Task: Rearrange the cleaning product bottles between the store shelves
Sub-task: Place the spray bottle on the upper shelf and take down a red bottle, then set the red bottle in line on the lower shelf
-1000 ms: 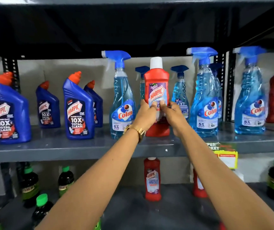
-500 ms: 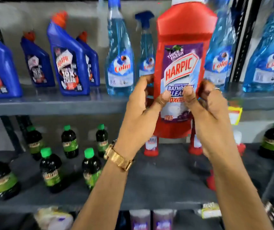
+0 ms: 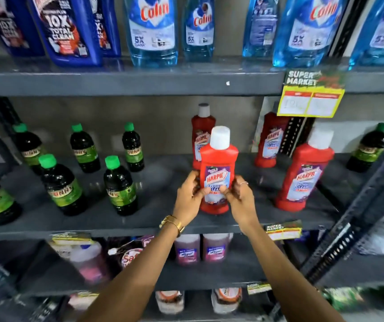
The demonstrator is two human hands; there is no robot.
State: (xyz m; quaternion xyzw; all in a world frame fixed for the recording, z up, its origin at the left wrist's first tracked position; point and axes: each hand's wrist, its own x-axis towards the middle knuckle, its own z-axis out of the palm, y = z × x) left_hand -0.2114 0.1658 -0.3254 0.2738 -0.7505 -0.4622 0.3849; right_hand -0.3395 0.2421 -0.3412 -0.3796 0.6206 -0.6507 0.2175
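A red Harpic bottle [image 3: 219, 159] with a white cap stands upright on the middle shelf [image 3: 140, 219], near its front edge. My left hand [image 3: 187, 196] grips its left side and my right hand [image 3: 241, 197] grips its right side, thumbs on the label. Another red Harpic bottle [image 3: 201, 129] stands right behind it. Two more red bottles are to the right, one in front [image 3: 302, 175] and one further back [image 3: 268, 140].
Several dark bottles with green caps [image 3: 61, 184] fill the left of the middle shelf, with one [image 3: 367, 147] at the far right. Blue Colin spray bottles [image 3: 151, 29] and blue Harpic bottles [image 3: 65, 26] line the upper shelf. A yellow price tag [image 3: 309, 101] hangs from its edge.
Both hands took the red Harpic bottle off the upper shelf and brought it down to the middle shelf. The view has tilted downward with it.
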